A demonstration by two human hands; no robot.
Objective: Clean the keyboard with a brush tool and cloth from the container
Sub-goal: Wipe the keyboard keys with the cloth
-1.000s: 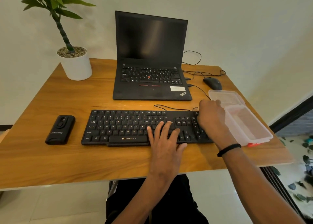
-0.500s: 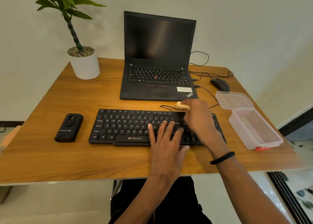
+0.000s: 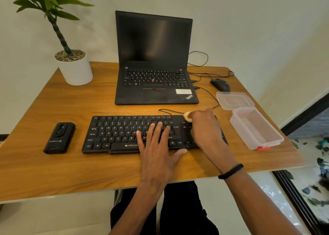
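A laptop (image 3: 154,85) sits behind the keyboard (image 3: 124,133); the open container (image 3: 254,126) lies at the table's (image 3: 53,172) right edge. The left hand (image 3: 158,145) stays flat on the keys, and the right hand (image 3: 204,128) grips a pale brush tool (image 3: 187,116), little moved.

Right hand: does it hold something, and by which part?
The right hand grips a small tan tool over the keyboard; only its tip shows, so the held part cannot be told.

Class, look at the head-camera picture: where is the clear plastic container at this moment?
The clear plastic container sits at the desk's right edge, just right of the black keyboard and the right hand, with its lid open toward the mouse.
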